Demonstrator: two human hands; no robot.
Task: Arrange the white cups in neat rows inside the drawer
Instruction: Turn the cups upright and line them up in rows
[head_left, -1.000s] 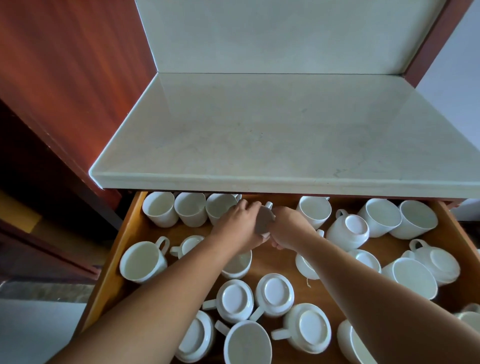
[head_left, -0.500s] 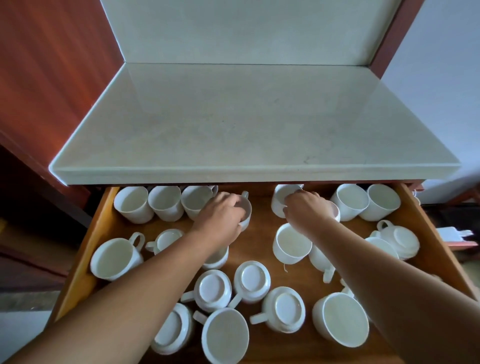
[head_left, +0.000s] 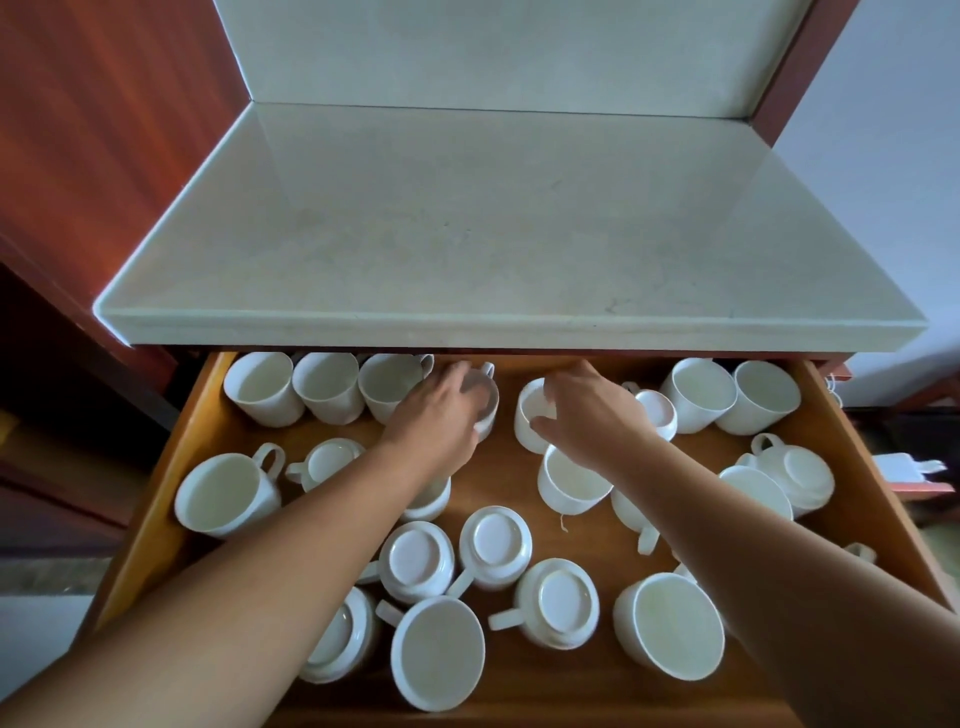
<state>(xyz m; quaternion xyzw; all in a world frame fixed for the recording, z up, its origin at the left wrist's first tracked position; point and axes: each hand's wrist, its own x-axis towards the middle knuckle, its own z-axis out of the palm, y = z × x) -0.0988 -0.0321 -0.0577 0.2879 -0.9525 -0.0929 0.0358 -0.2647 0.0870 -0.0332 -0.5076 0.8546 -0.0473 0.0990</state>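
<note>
An open wooden drawer (head_left: 171, 483) holds several white cups. Three upright cups (head_left: 327, 387) stand in a row along the back left. My left hand (head_left: 441, 415) grips a fourth cup (head_left: 485, 397) at the right end of that row. My right hand (head_left: 587, 410) grips another upright cup (head_left: 532, 421) at the back middle, thumb on its near side. Two more upright cups (head_left: 727, 395) stand at the back right. Loose cups, some upside down (head_left: 496, 545), lie scattered over the front of the drawer.
A pale stone countertop (head_left: 493, 234) overhangs the back of the drawer and hides its rear edge. A red-brown wooden panel (head_left: 104, 130) rises at the left. A white wall (head_left: 893, 156) is at the right.
My left hand has carried its cup back toward the row at the rear left. My right hand left that cup and moved right onto another cup at the back middle.
</note>
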